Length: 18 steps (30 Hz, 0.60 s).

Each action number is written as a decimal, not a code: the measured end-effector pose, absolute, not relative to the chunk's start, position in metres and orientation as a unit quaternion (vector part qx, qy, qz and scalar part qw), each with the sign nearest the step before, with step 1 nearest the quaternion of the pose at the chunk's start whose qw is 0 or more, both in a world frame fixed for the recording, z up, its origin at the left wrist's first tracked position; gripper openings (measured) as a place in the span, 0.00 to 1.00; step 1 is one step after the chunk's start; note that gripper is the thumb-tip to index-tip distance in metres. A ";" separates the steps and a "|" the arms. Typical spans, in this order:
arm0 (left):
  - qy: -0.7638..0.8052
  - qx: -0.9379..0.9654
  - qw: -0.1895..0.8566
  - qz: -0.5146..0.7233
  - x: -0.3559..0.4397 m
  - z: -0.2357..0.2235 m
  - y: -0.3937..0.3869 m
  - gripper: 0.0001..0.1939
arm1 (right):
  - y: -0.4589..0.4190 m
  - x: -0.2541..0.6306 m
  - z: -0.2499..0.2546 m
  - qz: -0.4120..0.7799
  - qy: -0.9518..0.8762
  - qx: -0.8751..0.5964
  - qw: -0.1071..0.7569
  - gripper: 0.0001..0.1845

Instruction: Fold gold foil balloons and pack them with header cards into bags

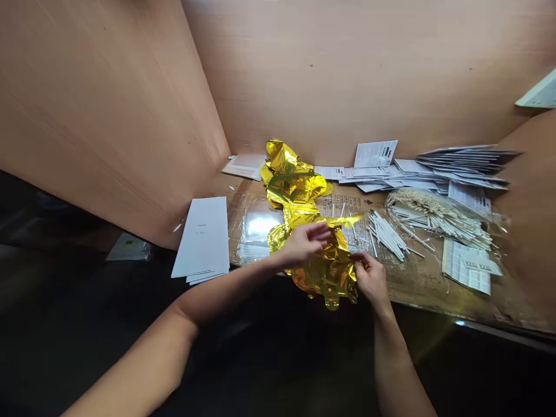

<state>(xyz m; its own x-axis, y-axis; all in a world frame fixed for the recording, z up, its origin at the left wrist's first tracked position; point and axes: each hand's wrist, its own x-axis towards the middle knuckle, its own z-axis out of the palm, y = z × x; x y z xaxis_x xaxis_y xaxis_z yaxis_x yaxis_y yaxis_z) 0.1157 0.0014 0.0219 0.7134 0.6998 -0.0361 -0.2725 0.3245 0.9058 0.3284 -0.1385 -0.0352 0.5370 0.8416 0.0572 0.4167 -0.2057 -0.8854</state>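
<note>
- Right now, a crumpled, shiny gold foil piece with rounded lobes and small tabs (304, 202) lies across the middle of the brown, cardboard-covered counter (417, 292), its lower part hanging past the front edge.
- The right hand (369, 273) is clamped on the right edge of the foil piece, thumb and forefinger pinched together.
- The left hand (306, 242) is over the middle of the foil piece, its fingers loosely bent and pointing right; motion blur hides whether they grip it, so I cannot tell.
- A narrow, bright gold strip (347, 221) sticks out to the right just above the left hand.
- Left of the foil piece are clear, glossy plastic sleeves (258, 223), and farther left a stack of plain white rectangular cards (202, 237).
- To the right of the foil piece, thin white sticks (388, 234) lie in a loose heap, beside a clear plastic bag packed with more sticks (438, 214).
- Behind the bag, flat white printed packets (469, 168) are piled in overlapping rows along the tan back panel (347, 75).
- In front of the bag, near the right end, is a white printed sheet (464, 269).
</note>
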 end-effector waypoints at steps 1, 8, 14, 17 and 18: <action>0.199 0.515 0.784 0.284 0.107 0.009 -0.025 0.44 | -0.140 0.329 -0.039 0.260 -0.398 -0.732 0.488 0.15; 0.176 0.616 0.745 0.186 0.074 -0.047 -0.127 0.52 | -0.146 0.335 -0.028 0.444 -0.319 -0.664 0.510 0.34; 0.222 0.760 0.595 0.137 0.058 -0.005 -0.072 0.27 | -0.147 0.329 -0.018 0.426 -0.386 -0.663 0.479 0.28; 0.255 0.864 0.373 0.222 0.045 0.023 -0.011 0.32 | -0.142 0.330 -0.021 0.427 -0.382 -0.654 0.494 0.29; 0.248 0.896 0.306 0.206 0.041 0.027 0.008 0.38 | -0.140 0.332 -0.019 0.416 -0.382 -0.657 0.500 0.28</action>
